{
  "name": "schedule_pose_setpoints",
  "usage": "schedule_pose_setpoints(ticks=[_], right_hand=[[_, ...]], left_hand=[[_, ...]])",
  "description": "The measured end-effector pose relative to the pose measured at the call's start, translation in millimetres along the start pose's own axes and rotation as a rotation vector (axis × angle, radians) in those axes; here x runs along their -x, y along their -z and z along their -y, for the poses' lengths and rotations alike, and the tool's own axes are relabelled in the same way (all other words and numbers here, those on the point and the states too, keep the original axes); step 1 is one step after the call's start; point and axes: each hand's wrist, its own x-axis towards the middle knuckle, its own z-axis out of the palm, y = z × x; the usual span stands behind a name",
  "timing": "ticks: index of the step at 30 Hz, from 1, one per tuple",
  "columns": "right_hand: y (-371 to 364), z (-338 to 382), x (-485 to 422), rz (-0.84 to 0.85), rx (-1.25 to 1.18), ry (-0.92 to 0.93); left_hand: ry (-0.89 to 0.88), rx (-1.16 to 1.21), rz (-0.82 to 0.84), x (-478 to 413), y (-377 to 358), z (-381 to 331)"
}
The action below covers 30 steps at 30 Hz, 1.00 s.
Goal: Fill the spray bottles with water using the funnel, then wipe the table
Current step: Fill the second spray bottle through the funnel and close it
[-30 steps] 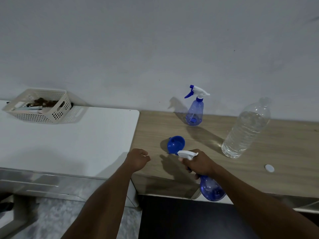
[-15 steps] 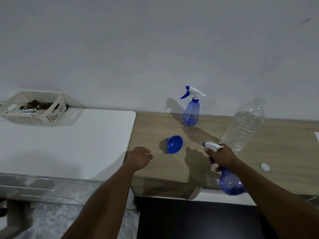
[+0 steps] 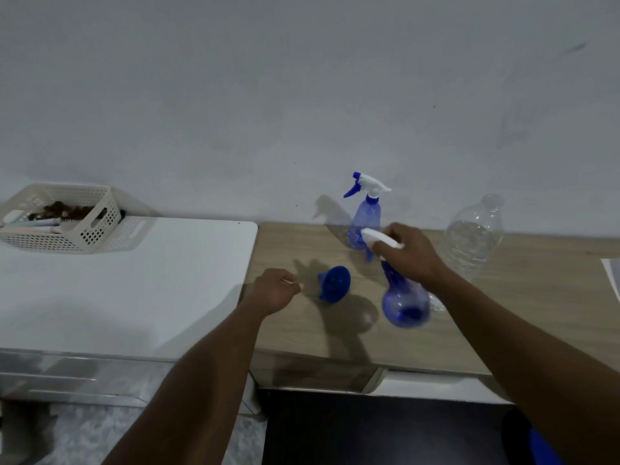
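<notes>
My right hand [image 3: 407, 251] grips a blue spray bottle [image 3: 405, 302] by its white trigger head and holds it tilted above the wooden table [image 3: 302, 333]. A second blue spray bottle [image 3: 365, 216] with a white and blue head stands upright by the wall, just behind that hand. A blue funnel [image 3: 333, 284] lies on its side on the table between my hands. My left hand [image 3: 275, 290] is a loose fist at the table's left edge, holding nothing I can see. A clear water bottle [image 3: 473, 243], uncapped and partly full, stands to the right.
A white table [image 3: 117, 290] adjoins the wooden one on the left, with a cream perforated basket [image 3: 63, 219] of small items at its back corner. A paper edge [image 3: 612, 276] shows at the far right. A plain wall runs behind everything.
My right hand has lifted the spray bottle from below the table's front edge up and forward over the table, toward the standing bottle. My left hand has stayed in place.
</notes>
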Motion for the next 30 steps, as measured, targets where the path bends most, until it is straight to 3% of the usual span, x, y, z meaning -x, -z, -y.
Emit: schedule_pose_setpoints(ticks=[6,12,20,30], right_hand=[[19.3,69.4,-51.4,-0.065,0.12,0.203],[5.8,99.3,-110.2,0.005,0.264,0.237],[-45.7,84.6,-163.5,0.078,0.449,0.231],[-99.0,37.3,-178.3,0.18,0.498,0.202]], left_hand=[[-0.092,0.056,-0.082,-14.9,35.4,-51.4],[-0.115,0.089,-0.115,-35.0,61.2,-84.0],[-0.1,0.086,-0.105,-57.8,59.5,-94.3],[-0.118,0.039,-0.056,-63.5,51.3,-82.1]])
